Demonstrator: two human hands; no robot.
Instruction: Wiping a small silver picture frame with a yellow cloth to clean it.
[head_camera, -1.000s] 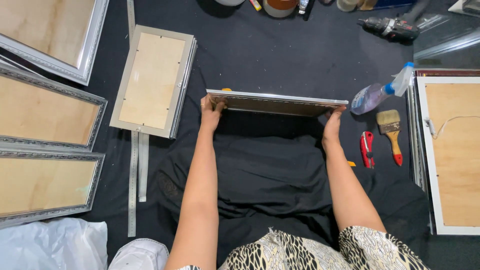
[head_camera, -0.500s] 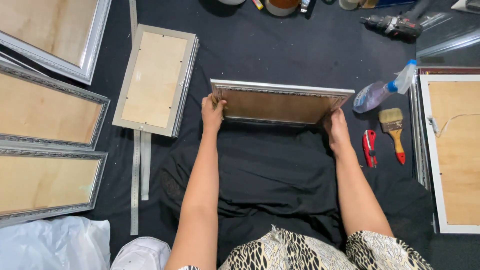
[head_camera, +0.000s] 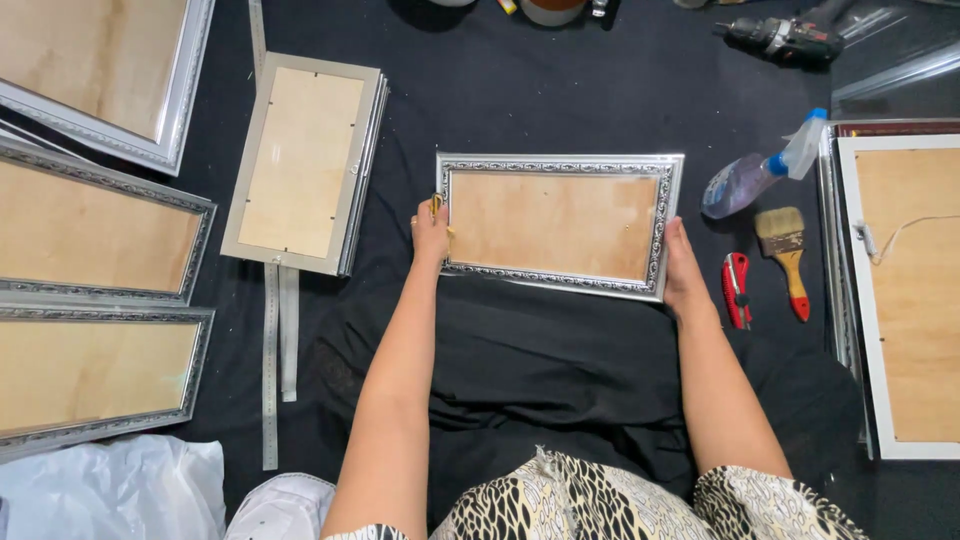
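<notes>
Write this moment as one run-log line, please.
left hand: grips silver frame left edge | right hand: grips right edge | frame: face-up over black cloth

Ornate silver frame (head_camera: 560, 225), wooden panel inside, face-up on black cloth.

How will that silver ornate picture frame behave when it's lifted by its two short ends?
The silver ornate picture frame probably stays stiff, spanning left hand to right hand without sagging. Likely light, gripped only at its edges. Possibly fragile: its front appears glazed.

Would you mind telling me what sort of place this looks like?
Probably a picture-framing workshop, worked on the floor: silver frames lie around on black cloth, with a drill, brush and spray bottle nearby.
</notes>
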